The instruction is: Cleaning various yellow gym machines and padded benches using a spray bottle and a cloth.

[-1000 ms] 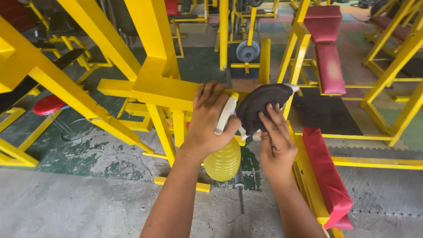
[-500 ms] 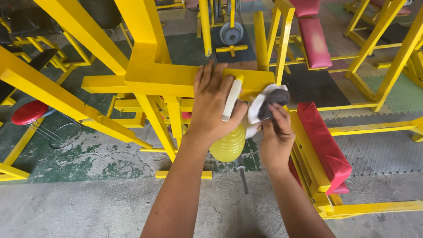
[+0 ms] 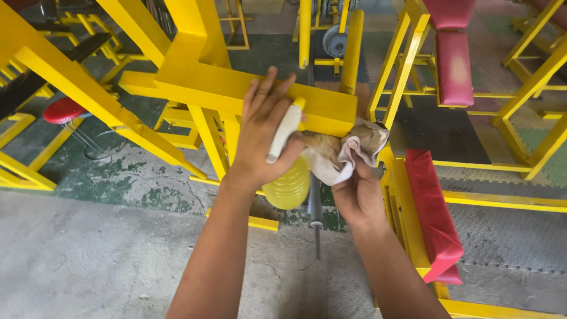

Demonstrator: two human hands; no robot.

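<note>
My left hand (image 3: 263, 130) grips a spray bottle (image 3: 287, 183) with a white trigger head and yellow liquid, its fingers spread over the trigger. The bottle hangs in front of a yellow steel beam (image 3: 236, 91) of a gym machine. My right hand (image 3: 354, 198) holds a crumpled, dirty white cloth (image 3: 348, 153) up against the end and underside of that beam, right beside the bottle's nozzle.
Yellow machine frames stand all around. A red padded bench (image 3: 431, 210) lies at the right, another red bench (image 3: 453, 65) further back. A red round stool (image 3: 64, 109) is at the left. A steel bar (image 3: 315, 207) runs below the bottle. The floor is worn concrete and green paint.
The cloth has turned over and opened, its dark side giving way to a paler, stained side pressed at the beam's end. My view has shifted; both hands stay close together.
</note>
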